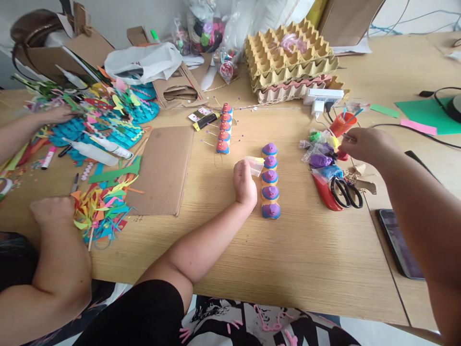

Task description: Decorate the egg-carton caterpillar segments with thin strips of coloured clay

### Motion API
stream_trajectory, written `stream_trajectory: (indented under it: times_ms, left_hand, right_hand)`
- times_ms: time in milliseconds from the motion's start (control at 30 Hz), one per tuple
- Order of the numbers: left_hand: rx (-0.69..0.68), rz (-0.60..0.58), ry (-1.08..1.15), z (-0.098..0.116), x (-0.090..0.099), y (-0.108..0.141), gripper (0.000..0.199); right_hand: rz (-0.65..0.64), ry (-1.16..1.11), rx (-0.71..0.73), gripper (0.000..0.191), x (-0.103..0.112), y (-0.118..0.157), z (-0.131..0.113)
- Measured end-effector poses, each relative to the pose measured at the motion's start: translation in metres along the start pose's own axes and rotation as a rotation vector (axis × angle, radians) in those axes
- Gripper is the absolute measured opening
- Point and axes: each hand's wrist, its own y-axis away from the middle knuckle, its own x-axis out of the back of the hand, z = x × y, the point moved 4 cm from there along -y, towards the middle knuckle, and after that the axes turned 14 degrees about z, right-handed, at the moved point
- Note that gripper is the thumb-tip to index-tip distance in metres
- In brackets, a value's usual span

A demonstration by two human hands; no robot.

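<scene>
My left hand (245, 183) is closed around a small clear plastic bag (255, 166) with a yellow strip along its edge. Just right of it stands a row of egg-carton cups (270, 178), painted purple, blue and orange. Over on the right, my right hand (365, 144) is pinched in front of an orange cup (341, 126) that holds thin blue sticks. A small bluish tip shows at its fingers, too little to name. Farther back is a second painted egg-carton strip (224, 127), red and blue, with thin purple-tipped sticks poking out both sides.
Bagged clay (320, 158), scissors (347, 192) and a phone (399, 242) lie at right. Egg trays (288, 55) are stacked at the back. Cardboard (163, 170), glue bottles (95, 153) and paper strips (104, 206) lie left, beside a co-worker's arms (54, 250).
</scene>
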Motion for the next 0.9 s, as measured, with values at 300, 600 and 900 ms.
stream_trajectory:
  times_ms: [300,600,900]
  left_hand:
    - [0.001,-0.005,-0.003,0.001,0.0,0.0,0.044]
    - [-0.018,-0.019,0.052,-0.002,0.0,0.0,0.054]
    - [-0.024,-0.018,0.035,-0.001,0.0,-0.002,0.064]
  right_hand:
    - [0.05,-0.051,-0.009,0.026,0.003,0.007,-0.01]
    - [-0.011,-0.011,0.031,0.033,-0.007,-0.002,0.006]
    - [0.059,0.114,-0.052,0.025,0.002,0.012,-0.006]
